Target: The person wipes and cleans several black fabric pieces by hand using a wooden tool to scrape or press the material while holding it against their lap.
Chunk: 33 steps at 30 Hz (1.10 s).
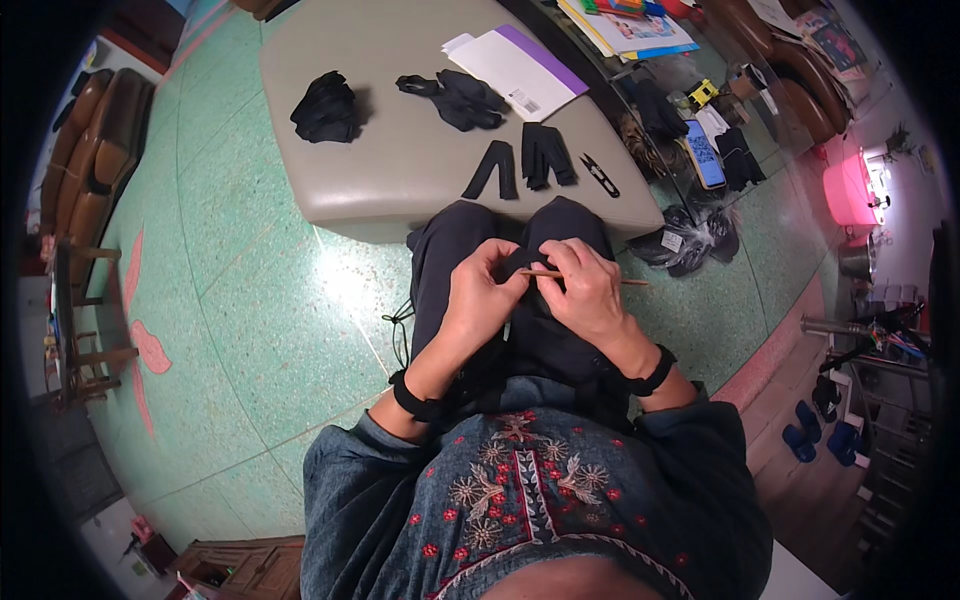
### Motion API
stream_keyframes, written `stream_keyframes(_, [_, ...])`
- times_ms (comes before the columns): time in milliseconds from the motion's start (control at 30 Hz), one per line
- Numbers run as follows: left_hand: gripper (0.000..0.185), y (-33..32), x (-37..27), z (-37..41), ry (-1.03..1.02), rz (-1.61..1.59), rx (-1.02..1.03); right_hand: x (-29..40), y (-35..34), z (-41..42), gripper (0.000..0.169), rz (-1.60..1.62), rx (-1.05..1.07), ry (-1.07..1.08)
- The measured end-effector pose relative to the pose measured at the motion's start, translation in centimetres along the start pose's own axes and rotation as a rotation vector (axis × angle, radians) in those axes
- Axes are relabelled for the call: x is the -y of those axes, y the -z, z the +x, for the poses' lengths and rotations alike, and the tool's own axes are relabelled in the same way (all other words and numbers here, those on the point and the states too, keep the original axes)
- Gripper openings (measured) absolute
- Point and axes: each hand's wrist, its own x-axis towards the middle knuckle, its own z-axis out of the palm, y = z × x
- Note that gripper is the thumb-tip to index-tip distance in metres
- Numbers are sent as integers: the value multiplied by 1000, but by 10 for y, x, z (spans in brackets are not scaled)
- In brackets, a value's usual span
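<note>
My right hand (585,289) grips a thin wooden stick (634,282) whose other end reaches the thumb tip of my left hand (484,292). Between the left thumb and forefinger is a piece of black fabric (511,264), hard to separate from the dark trousers behind it. Both hands are close together above my knees. Ahead, on a padded beige bench (360,191), lie a folded black strip (493,169), a small stack of black strips (546,156) and black thread snips (600,176). Farther back are a black bundle (325,107) and a loose black heap (454,99).
A white and purple booklet (517,71) lies on the bench. To the right, a glass table (739,112) bears papers, a lit phone (705,154) and black bundles (739,159). A clear plastic bag (690,238) of dark items rests by the bench's right corner.
</note>
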Motion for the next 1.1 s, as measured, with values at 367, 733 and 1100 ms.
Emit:
stream_keyframes(367, [27,7,-18,1,27,-251,60,-5,21,-13,30,237,74,-78])
stream_keyframes(733, [29,10,-13,-5,16,-125,161,0,24,-10,17,339,112,-50])
stream_keyframes(1100, [16,18,-11,-6,133,-319,209,4,29,-5,15,345,115,-138])
